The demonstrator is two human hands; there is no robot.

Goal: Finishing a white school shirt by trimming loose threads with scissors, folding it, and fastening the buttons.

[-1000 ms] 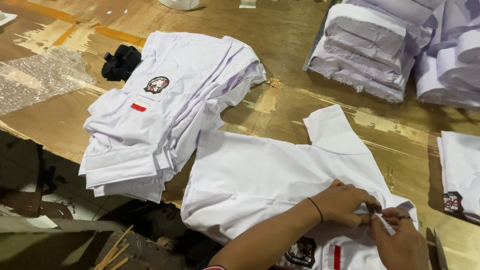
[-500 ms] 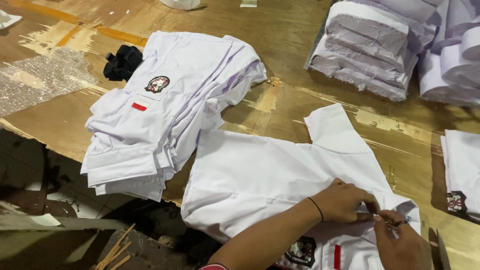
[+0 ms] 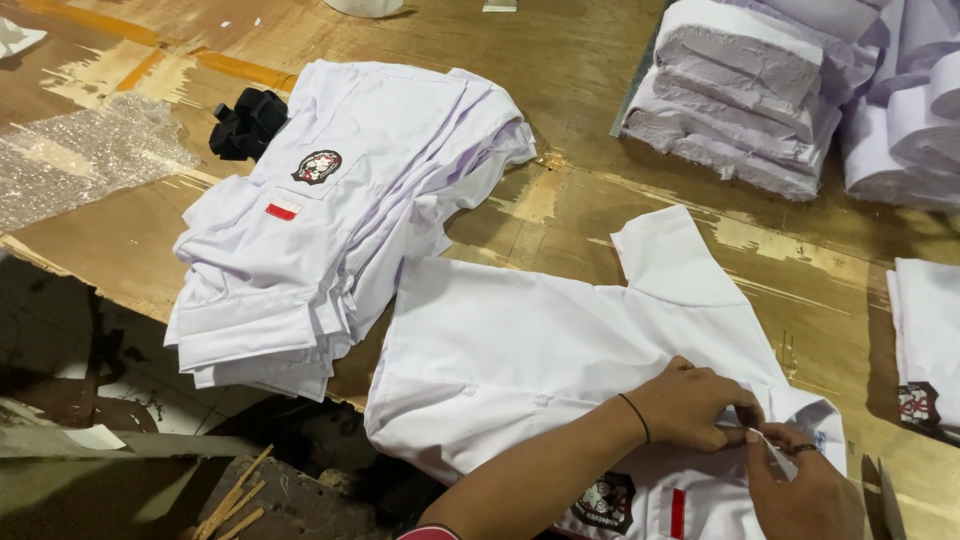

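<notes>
A white short-sleeved shirt lies spread on the wooden table, front up, with a round dark badge and a red-and-white patch on its chest. My left hand, a thin black band on its wrist, pinches the shirt's fabric near the collar. My right hand, wearing a ring, meets it from the lower right and grips the same fold of cloth. The fingertips of both hands touch over the fabric.
A stack of folded white shirts with the same badge lies to the left, near a black cloth bundle and bubble wrap. Tall piles of folded white cloth stand at the back right. Another shirt lies at the right edge.
My right hand has drawn closer to my left hand, and both now pinch the fabric by the collar. The shirt itself has barely moved.
</notes>
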